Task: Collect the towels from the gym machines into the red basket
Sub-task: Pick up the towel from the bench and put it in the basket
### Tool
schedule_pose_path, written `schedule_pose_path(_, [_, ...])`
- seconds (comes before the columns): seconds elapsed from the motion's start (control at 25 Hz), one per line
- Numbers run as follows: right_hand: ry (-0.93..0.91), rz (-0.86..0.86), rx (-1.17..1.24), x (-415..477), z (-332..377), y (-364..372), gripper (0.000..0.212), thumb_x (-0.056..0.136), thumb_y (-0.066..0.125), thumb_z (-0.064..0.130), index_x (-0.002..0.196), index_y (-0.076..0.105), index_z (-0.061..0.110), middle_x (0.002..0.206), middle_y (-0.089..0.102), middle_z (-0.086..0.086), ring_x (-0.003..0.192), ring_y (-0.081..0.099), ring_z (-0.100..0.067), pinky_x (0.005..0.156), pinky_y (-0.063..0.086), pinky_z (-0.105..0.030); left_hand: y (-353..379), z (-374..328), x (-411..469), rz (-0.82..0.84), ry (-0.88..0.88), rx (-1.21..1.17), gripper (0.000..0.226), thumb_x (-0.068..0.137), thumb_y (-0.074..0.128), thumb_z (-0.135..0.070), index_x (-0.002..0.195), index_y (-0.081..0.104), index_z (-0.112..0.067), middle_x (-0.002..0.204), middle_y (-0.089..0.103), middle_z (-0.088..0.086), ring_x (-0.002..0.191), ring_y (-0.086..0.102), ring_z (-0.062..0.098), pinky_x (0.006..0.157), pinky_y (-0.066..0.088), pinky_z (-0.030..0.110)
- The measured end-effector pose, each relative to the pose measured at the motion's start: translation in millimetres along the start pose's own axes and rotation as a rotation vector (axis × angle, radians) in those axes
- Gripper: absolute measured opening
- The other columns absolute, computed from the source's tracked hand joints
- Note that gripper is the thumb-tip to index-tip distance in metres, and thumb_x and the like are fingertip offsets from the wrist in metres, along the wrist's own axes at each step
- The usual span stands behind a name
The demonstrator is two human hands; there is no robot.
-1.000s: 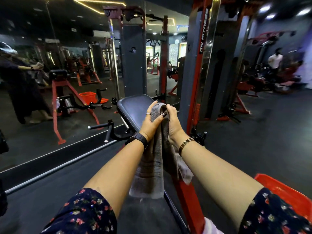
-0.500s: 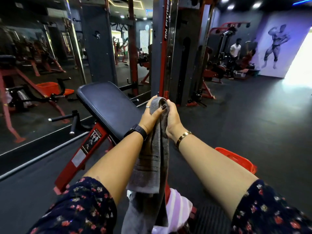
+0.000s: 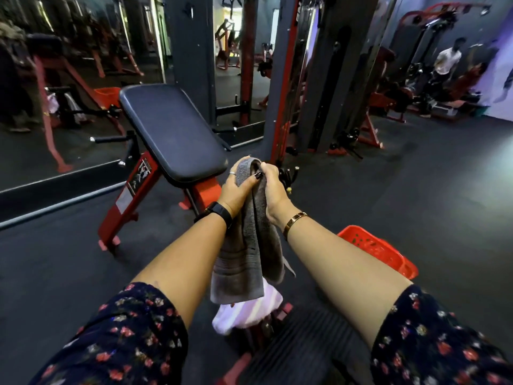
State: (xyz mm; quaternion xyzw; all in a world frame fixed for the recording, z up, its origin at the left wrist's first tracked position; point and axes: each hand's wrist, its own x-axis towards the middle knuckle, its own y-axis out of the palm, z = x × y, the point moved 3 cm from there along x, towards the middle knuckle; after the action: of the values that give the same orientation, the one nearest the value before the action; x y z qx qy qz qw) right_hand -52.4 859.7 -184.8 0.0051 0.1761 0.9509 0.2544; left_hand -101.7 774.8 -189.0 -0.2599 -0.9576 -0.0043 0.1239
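Note:
A grey towel hangs folded in front of me, pinched at its top between both hands. My left hand grips its left side and my right hand presses against its right side. The red basket stands on the dark floor to the right, partly hidden behind my right forearm. Below the grey towel, a white and pink striped towel lies draped on a red machine part near my body.
A black padded bench on a red frame stands just left of my hands. A wall mirror lies beyond it. A tall red and black cable machine rises ahead. A person in a white shirt stands at the far right.
My view has tilted down and swung right, so the bench now sits left of my hands. The grey towel stays gripped in both hands and more of the red basket shows.

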Motion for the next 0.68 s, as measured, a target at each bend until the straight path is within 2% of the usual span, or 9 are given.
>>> schedule_pose_path(0.12, [0.075,0.011,-0.001,-3.8,-26.2,-10.1,0.042,0.095,0.043,0.035,0.125,0.046,0.005,0.108,0.059,-0.016,0.098,0.06,-0.025,0.081,0.051,-0.034,4.1,21.7,-17.1,-0.022,-0.028,0.002,0.071,0.063,0.063,-0.05,0.128,0.046,-0.026,0.12,0.059,0.0,0.114,0.056,0.015,0.108,0.04,0.037])
schedule_pose_path(0.24, [0.135,0.013,-0.001,7.0,-53.3,-13.3,0.046,0.091,0.046,0.04,0.123,0.046,0.006,0.108,0.059,-0.016,0.098,0.06,-0.025,0.081,0.052,-0.035,1.5,39.9,-19.7,-0.035,-0.086,0.029,0.069,0.063,0.064,-0.051,0.126,0.047,-0.028,0.121,0.058,-0.001,0.115,0.055,0.015,0.106,0.041,0.032])
schedule_pose_path(0.4, [0.209,-0.029,-0.039,32.9,-91.8,-15.4,0.073,0.07,0.056,0.054,0.124,0.047,0.005,0.119,0.059,-0.021,0.111,0.06,-0.029,0.1,0.047,-0.045,-3.5,74.1,-12.8,-0.048,-0.161,0.057,0.069,0.065,0.064,-0.047,0.128,0.046,-0.026,0.119,0.057,-0.005,0.112,0.053,0.009,0.099,0.037,0.02])
schedule_pose_path(0.68, [0.387,-0.143,-0.184,85.1,-207.9,-54.6,0.062,0.069,0.052,0.058,0.114,0.056,0.014,0.124,0.058,-0.017,0.115,0.058,-0.027,0.102,0.045,-0.047,-6.5,185.9,-0.6,-0.014,-0.423,0.081,0.066,0.061,0.062,-0.06,0.122,0.048,-0.038,0.119,0.06,-0.009,0.115,0.055,0.01,0.102,0.04,0.025])
